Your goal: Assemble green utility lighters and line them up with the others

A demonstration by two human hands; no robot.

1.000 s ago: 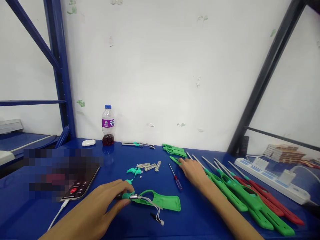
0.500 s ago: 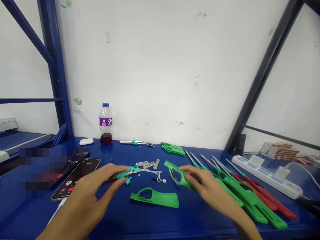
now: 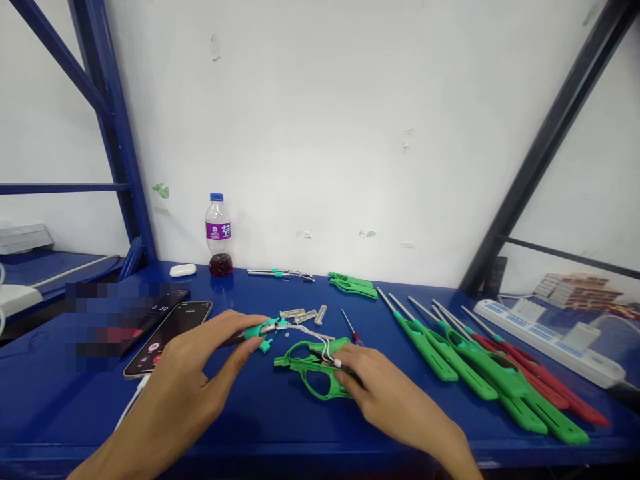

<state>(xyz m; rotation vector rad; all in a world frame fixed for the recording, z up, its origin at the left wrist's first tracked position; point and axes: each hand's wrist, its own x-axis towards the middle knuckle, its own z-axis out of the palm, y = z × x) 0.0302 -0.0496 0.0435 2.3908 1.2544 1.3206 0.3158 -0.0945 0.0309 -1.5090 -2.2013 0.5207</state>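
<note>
Between thumb and fingers, my left hand [image 3: 210,373] pinches a teal lighter mechanism [image 3: 259,330] with a metal rod and white wires [image 3: 310,331] trailing right. My right hand [image 3: 385,387] is closed at the connector end [image 3: 337,363] of those wires, just over two green shell halves; its fingertips partly cover the shells. One green shell half [image 3: 320,385] lies nearer the front, the other [image 3: 299,353] behind it. Several small clear parts [image 3: 305,316] lie behind the mechanism. A screwdriver [image 3: 354,330] rests behind my right hand.
Green lighters [image 3: 480,367] and red lighters [image 3: 545,377] lie at the right beside a white power strip [image 3: 550,343]. Two phones [image 3: 170,337] are at the left. A bottle [image 3: 219,240], a white case [image 3: 183,271], metal rods [image 3: 280,274] and green shells [image 3: 353,285] stand or lie along the back.
My right hand has moved left and lowered its green shell half onto the table beside the other. It now closes at the wire connector, and the screwdriver is uncovered. The view has shifted slightly.
</note>
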